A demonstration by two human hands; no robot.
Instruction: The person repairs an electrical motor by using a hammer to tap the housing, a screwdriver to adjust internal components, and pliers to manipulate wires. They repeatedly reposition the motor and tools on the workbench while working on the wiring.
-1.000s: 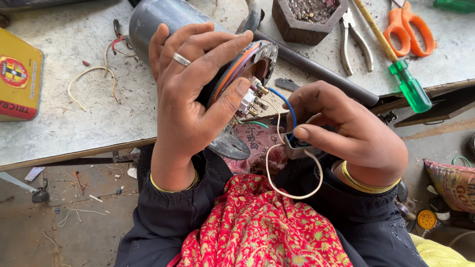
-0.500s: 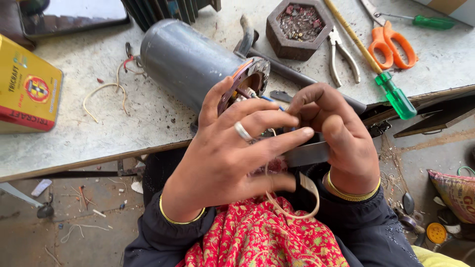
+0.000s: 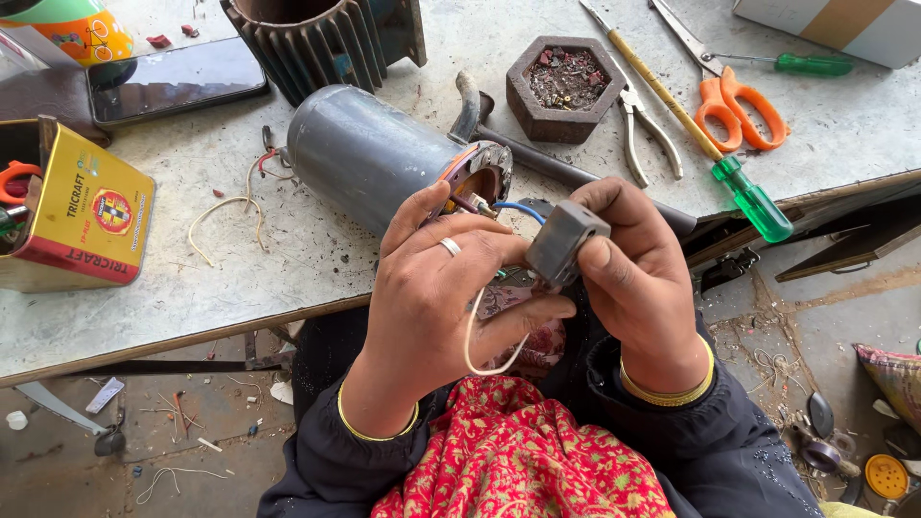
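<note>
Worktop (image 3: 240, 288): scratched grey, wire scraps. Yellow tin (image 3: 82, 216) far left of the grey motor cylinder (image 3: 369, 158). Your left hand (image 3: 436, 297) pinches a white wire (image 3: 472, 336) below the cylinder's open end; your right hand (image 3: 638, 278) grips a grey block (image 3: 566, 240) just right. Green screwdriver (image 3: 753, 200) farther right. Littered floor beneath.

Your left hand (image 3: 451, 288) raised before chest, back of hand toward camera, fingers curled rightward, thumb tucked beneath, ring on one finger, thin bangle at wrist. Your right hand (image 3: 638, 278) opposite, close beside left, fingertips nearly meeting; thumb and fingers pinched shut in grip, back of hand facing right. Bangle at right wrist too. Both forearms in dark sleeves, angled up and inward from lap, elbows low.
</note>
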